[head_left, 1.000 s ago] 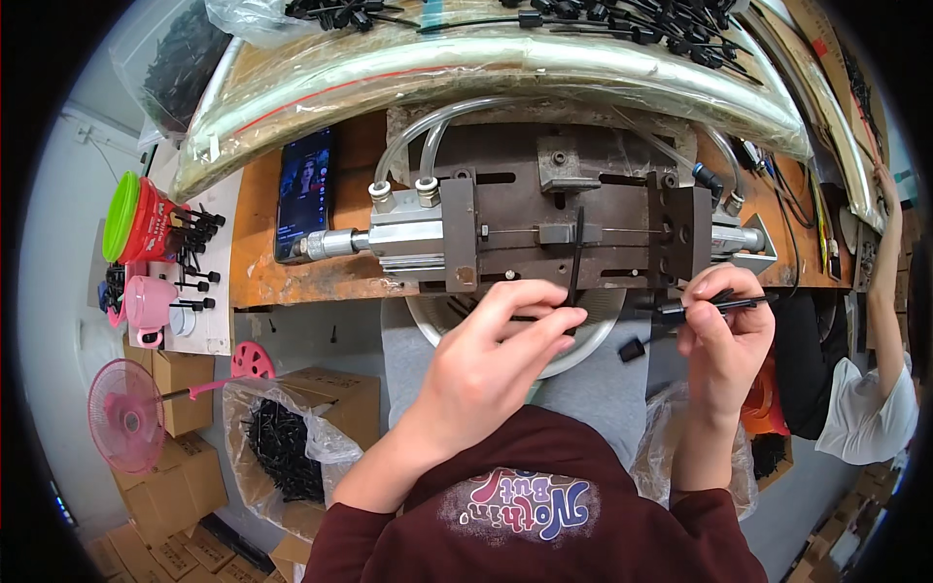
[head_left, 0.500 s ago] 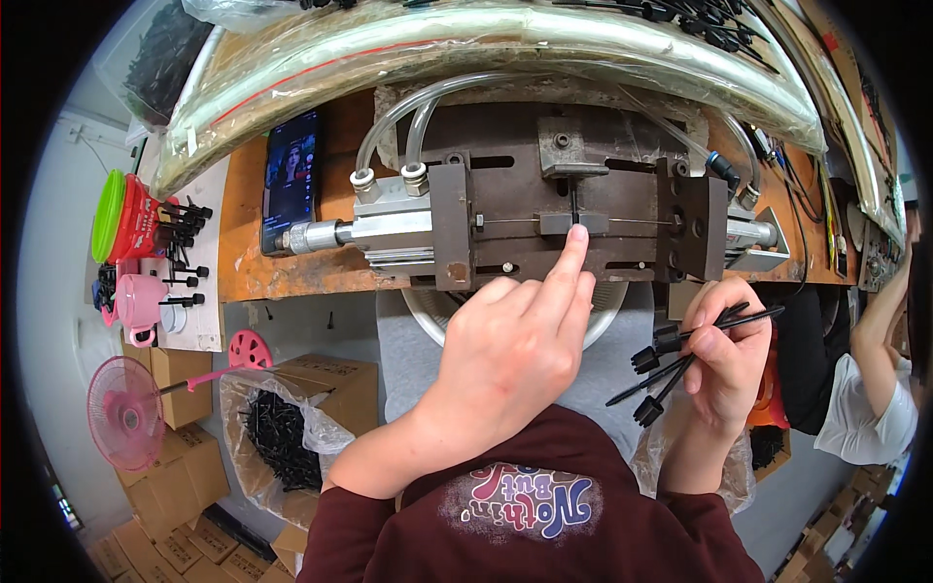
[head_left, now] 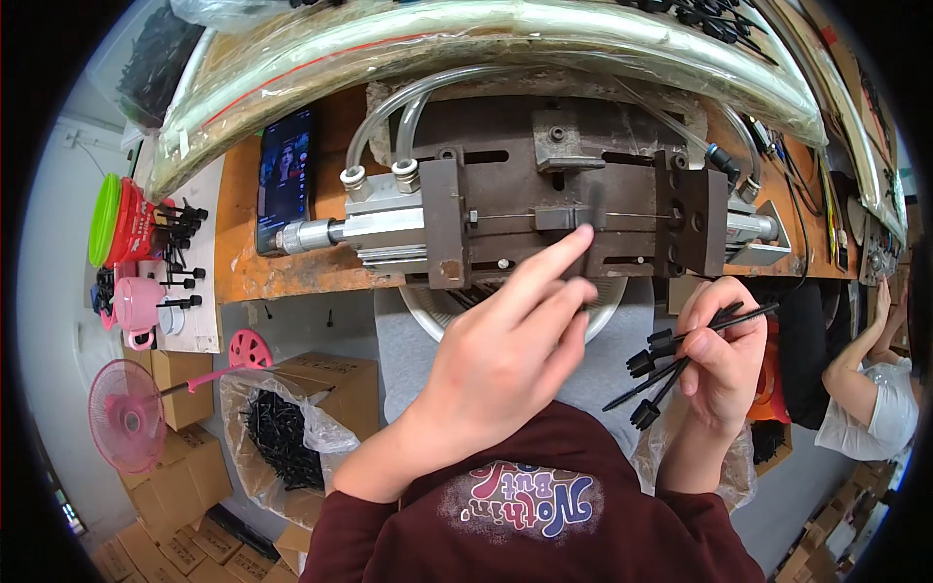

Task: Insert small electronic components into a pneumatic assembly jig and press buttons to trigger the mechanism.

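My left hand reaches to the fixture with its index finger stretched out and the other fingers loosely bent, gripping nothing I can see. Its fingertip is by the right end of a small grey block in the middle of a dark metal clamping fixture. A dark thin part, smeared by motion, shows just beyond that fingertip. In my right hand, closed at the lower right of the fixture, are several black plastic rods with ridged round heads, fanned out between thumb and fingers.
Air cylinders with clear hoses flank the fixture. A phone lies left of it. Below the bench edge is a white round tub. At left are a pink cup, a pink fan and a bag of black parts. Another person sits at right.
My left fingertip has slid slightly right, off the black rod that stood at the block. That dark part now appears blurred and shifted right. My right hand stays nearly still.
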`<state>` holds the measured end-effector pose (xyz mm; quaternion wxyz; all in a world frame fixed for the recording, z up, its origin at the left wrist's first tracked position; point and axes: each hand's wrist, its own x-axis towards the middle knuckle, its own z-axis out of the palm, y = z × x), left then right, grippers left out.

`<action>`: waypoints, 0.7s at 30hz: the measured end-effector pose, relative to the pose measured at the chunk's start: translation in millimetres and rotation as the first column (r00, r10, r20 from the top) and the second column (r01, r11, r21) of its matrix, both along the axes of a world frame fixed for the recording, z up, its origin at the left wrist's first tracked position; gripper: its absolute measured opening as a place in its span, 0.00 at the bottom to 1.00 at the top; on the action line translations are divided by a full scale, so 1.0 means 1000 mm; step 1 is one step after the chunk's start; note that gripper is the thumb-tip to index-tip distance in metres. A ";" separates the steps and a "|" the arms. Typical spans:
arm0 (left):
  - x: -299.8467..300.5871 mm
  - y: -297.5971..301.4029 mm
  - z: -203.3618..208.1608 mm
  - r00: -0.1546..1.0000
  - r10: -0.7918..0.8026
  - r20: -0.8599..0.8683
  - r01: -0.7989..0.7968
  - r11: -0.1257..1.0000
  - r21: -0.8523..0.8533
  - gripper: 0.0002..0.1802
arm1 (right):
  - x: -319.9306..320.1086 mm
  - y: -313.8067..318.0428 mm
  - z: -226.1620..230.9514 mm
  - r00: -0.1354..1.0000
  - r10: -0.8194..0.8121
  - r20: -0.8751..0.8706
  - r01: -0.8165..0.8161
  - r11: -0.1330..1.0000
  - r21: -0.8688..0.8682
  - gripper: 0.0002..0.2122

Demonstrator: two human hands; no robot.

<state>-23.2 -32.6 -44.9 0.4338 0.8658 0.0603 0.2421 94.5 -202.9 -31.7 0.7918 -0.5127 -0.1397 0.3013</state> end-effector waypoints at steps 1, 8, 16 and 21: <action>-0.003 -0.001 0.002 0.999 -0.039 0.025 0.043 0.982 -0.183 0.11 | 0.000 0.000 0.000 1.000 0.009 -0.012 -0.009 1.000 -0.012 0.09; -0.020 -0.009 0.010 0.999 -0.032 0.038 0.049 0.483 -0.874 0.15 | -0.004 0.013 0.000 0.971 0.158 -0.180 -0.158 0.987 0.016 0.08; -0.017 0.006 0.014 0.968 -0.203 0.150 0.227 0.959 -0.171 0.22 | -0.008 0.017 -0.004 0.881 0.314 -0.354 -0.279 0.949 0.146 0.07; -0.021 0.003 0.018 0.972 -0.191 0.136 0.217 0.952 -0.215 0.22 | -0.013 0.018 -0.009 0.864 0.372 -0.338 -0.328 0.927 0.182 0.07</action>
